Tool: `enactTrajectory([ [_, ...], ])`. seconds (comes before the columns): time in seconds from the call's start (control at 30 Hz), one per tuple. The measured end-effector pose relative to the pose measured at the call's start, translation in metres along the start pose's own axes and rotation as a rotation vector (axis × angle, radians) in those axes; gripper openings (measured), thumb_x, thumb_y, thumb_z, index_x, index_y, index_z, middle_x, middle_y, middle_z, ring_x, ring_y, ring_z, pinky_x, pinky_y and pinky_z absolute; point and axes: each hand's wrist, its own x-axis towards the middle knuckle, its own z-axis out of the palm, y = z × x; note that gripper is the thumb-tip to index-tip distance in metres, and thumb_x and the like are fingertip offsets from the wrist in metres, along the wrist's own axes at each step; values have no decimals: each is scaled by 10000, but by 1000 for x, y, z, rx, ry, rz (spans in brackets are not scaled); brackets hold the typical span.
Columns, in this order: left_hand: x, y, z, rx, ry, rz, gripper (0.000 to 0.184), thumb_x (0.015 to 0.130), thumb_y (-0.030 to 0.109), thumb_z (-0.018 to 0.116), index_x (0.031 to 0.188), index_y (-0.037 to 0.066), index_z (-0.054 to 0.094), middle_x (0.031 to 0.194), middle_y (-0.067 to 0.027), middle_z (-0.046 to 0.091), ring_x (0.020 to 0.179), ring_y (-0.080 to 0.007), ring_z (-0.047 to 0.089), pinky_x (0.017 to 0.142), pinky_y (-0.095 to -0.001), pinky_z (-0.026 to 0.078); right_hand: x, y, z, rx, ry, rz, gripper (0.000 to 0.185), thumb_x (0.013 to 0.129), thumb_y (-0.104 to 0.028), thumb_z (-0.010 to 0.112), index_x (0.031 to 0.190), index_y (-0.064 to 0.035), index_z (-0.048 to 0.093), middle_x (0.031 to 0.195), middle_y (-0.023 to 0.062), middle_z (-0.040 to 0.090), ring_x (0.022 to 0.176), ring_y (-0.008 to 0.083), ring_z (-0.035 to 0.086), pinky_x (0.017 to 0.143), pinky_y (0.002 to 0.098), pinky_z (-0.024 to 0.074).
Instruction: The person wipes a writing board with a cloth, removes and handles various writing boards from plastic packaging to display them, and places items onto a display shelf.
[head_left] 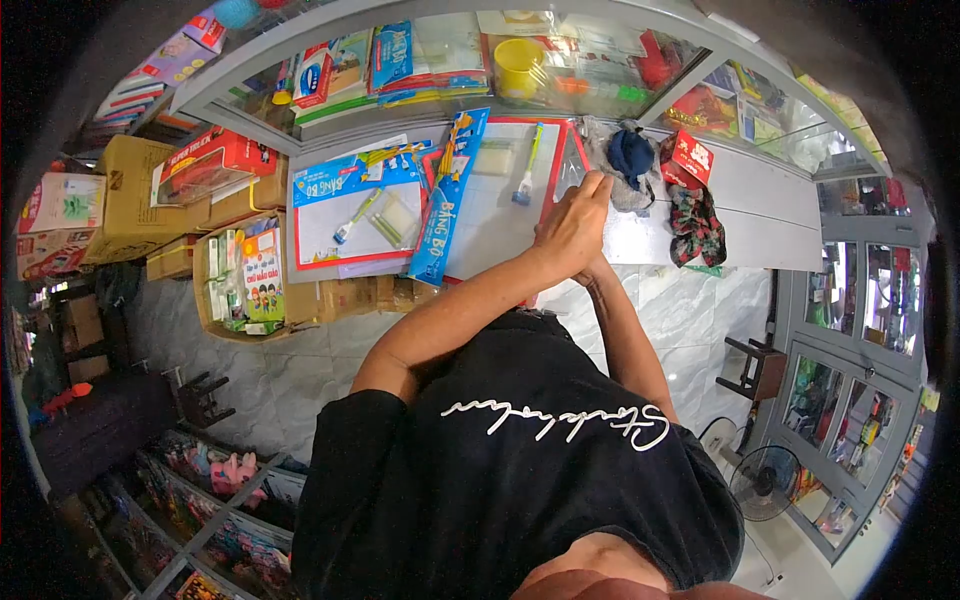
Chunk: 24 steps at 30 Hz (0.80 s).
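Note:
My left hand (572, 236) reaches across my front with its fingers pressed together, over the right edge of a packaged whiteboard set. What it holds, if anything, is hidden. Just behind and below it is my right hand (594, 268), whose fingers are mostly covered. Clear plastic film shows near the fingertips. The red-edged whiteboard set (497, 215) lies flat on the counter, with a marker (528, 165) on it. To its left is a second whiteboard set (345, 215), also with a marker. A blue printed header card (447, 225) lies between them.
Right of my hands lie a dark blue cloth item (631, 154), a red box (692, 158) and a plaid scrunchie (697, 228) on the counter (755, 215). A glass display case (440, 105) stands behind. Cardboard boxes (140, 190) are stacked left; a fan (766, 483) and stool (752, 370) stand right.

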Motion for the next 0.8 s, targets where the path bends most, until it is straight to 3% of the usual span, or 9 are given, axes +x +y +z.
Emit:
enactTrajectory([
  [0.1, 1, 2, -13, -147, 103, 154, 507, 715, -41, 544, 1216, -36, 471, 1164, -194, 480, 956, -333, 562, 819, -388, 476, 0, -7, 4, 35, -13, 86, 593, 879, -147, 560, 1378, -77, 248, 1217, 106, 483, 1069, 195, 523, 846, 325, 485],
  [0.17, -2, 2, -31, -486, 59, 172, 470, 767, -22, 545, 1231, 17, 483, 1155, -175, 490, 946, -298, 569, 812, -356, 479, 1, -21, 15, -13, -37, 65, 566, 876, -149, 565, 1361, -82, 282, 1184, 101, 507, 1039, 193, 543, 816, 338, 502],
  [0.23, -5, -29, -37, -471, 181, 113, 434, 809, 34, 575, 1235, 54, 496, 1187, -156, 487, 933, -275, 574, 796, -333, 482, 4, -27, 15, -48, -131, 74, 454, 862, -143, 590, 1277, -91, 415, 1067, 68, 582, 917, 171, 600, 757, 355, 531],
  [0.3, -13, -69, -52, -301, 314, 35, 478, 805, 103, 601, 1253, 22, 456, 1157, -191, 506, 1079, -329, 497, 911, -392, 410, 3, -29, 11, -45, -95, 94, 414, 857, -136, 596, 1242, -89, 452, 1040, 52, 596, 885, 164, 606, 752, 349, 532],
  [0.43, -35, -122, -48, -79, 404, -68, 528, 841, 259, 595, 1287, 33, 423, 1221, -214, 464, 1123, -363, 464, 960, -418, 363, 0, -35, 18, -20, -38, 127, 371, 848, -117, 605, 1200, -84, 494, 1018, 39, 607, 856, 153, 609, 720, 335, 534],
  [0.5, -43, -131, -24, 52, 192, -170, 659, 853, 449, 540, 1329, 30, 360, 1315, -236, 375, 1186, -382, 404, 995, -444, 314, 3, -37, 22, -18, -17, 143, 370, 848, -114, 605, 1200, -83, 493, 1013, 44, 608, 856, 152, 609, 705, 331, 534],
  [0.6, -54, -104, -13, -67, 145, -104, 782, 834, 570, 487, 1360, 23, 297, 1373, -256, 295, 1235, -404, 337, 1021, -465, 261, 6, -46, 40, -20, -26, 90, 358, 845, -98, 602, 1184, -76, 492, 1000, 58, 610, 832, 151, 608, 672, 320, 530],
  [0.63, -59, -94, -17, -172, 131, -101, 857, 823, 593, 485, 1394, 18, 207, 1407, -270, 228, 1279, -422, 267, 1034, -478, 231, 4, -54, 48, -60, -35, 105, 348, 842, -87, 599, 1172, -72, 490, 988, 61, 611, 819, 149, 606, 660, 315, 526],
  [0.8, -96, -71, -76, -189, -83, 69, 961, 770, 626, 535, 1415, 26, 154, 1447, -258, 130, 1316, -435, 191, 1053, -498, 176, 7, -64, 80, -156, 54, 104, 295, 850, -89, 586, 1128, -71, 488, 944, 54, 627, 798, 128, 603, 667, 311, 511],
])
